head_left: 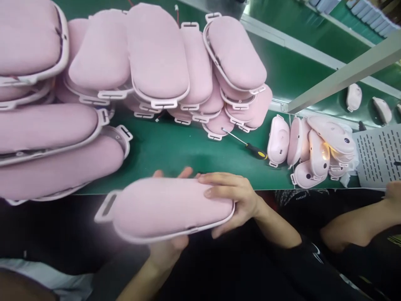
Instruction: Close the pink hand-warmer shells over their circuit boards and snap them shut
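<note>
I hold a pink padded oval pad (166, 207) with a pale plastic rim and a strap loop at its left end, just in front of the green table's near edge. My left hand (167, 248) grips it from below, with fingertips showing over its far side. My right hand (233, 196) clasps its right end, fingers on top and thumb under the rim. The underside of the pad is hidden.
Piles of the same pink pads (156, 54) cover the back and left of the green table (188, 146). A yellow-handled screwdriver (249, 146) lies beside a heap of pink plastic shells (313, 150). A perforated white tray (379, 154) and a co-worker's forearm (357, 230) are at the right.
</note>
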`<action>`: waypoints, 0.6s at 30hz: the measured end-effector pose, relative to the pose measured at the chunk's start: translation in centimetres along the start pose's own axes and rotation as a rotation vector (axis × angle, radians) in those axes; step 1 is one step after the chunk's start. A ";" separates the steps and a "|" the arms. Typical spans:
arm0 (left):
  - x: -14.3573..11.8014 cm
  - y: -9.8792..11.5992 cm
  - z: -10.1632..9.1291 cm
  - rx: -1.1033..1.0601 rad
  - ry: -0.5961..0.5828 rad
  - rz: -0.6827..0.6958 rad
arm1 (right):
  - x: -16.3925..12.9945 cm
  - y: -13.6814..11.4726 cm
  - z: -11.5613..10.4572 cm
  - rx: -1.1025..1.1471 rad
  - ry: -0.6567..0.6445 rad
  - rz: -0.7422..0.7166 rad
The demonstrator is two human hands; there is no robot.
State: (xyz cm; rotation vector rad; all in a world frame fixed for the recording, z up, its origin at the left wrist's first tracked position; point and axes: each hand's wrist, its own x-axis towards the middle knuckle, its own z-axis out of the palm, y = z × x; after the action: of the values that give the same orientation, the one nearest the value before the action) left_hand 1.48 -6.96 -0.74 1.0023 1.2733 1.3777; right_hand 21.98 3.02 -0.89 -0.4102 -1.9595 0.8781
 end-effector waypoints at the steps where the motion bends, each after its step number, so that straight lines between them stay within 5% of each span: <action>1: -0.2 -0.4 0.3 -0.076 0.001 -0.011 | 0.2 -0.3 0.2 0.025 -0.021 0.030; 5: 0.3 -1.4 0.0 -0.259 0.004 0.002 | 1.2 -1.3 0.0 0.049 -0.151 0.204; 9: 0.3 -2.4 -0.8 -0.306 -0.029 0.046 | 1.6 -1.4 -1.3 0.134 -0.142 0.321; 18: 0.5 -2.2 -0.7 -0.364 -0.022 -0.043 | 0.8 -1.4 -1.4 0.152 -0.192 0.345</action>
State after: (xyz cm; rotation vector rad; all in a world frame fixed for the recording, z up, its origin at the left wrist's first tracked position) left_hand 0.93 -6.63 -3.02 0.7329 0.9756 1.4938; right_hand 22.82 3.12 1.12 -0.6044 -2.0101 1.3201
